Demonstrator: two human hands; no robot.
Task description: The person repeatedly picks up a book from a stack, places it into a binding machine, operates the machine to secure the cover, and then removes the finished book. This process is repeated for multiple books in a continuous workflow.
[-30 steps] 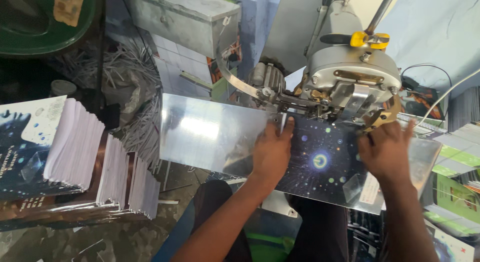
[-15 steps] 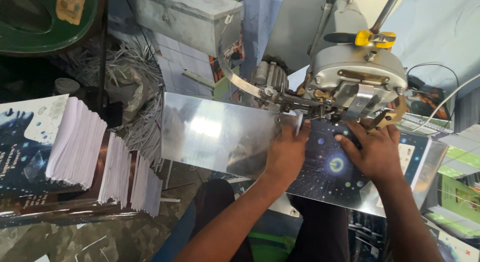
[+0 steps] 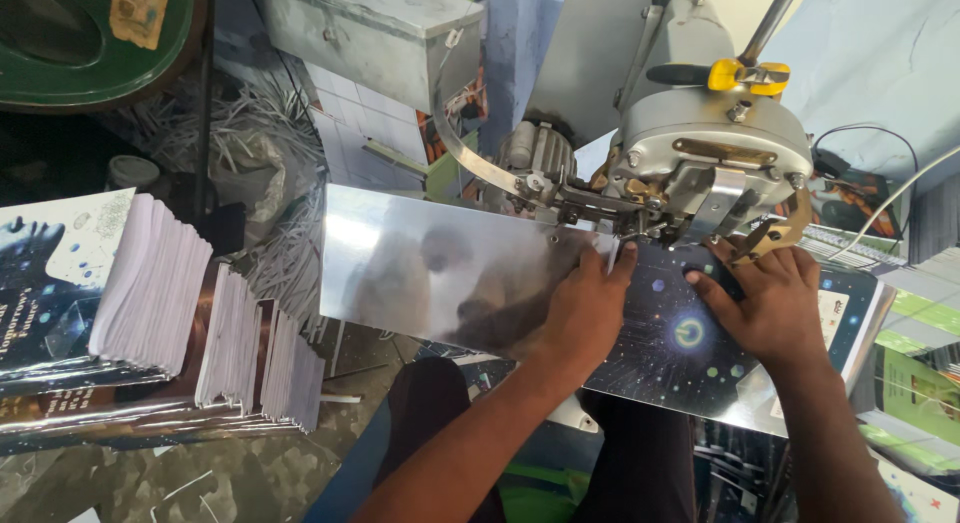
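Since the frame half a second earlier, the right hand [image 3: 765, 303] has shifted a little rightward on the dark starry booklet cover [image 3: 690, 358], while the left hand [image 3: 585, 308] stays put. Both hands press flat with fingers spread, gripping nothing; the cover lies under their fingertips on the shiny metal plate [image 3: 430, 268], beneath the grey stitching machine head [image 3: 705, 153]. Stacked booklets [image 3: 150, 313] sit far left.
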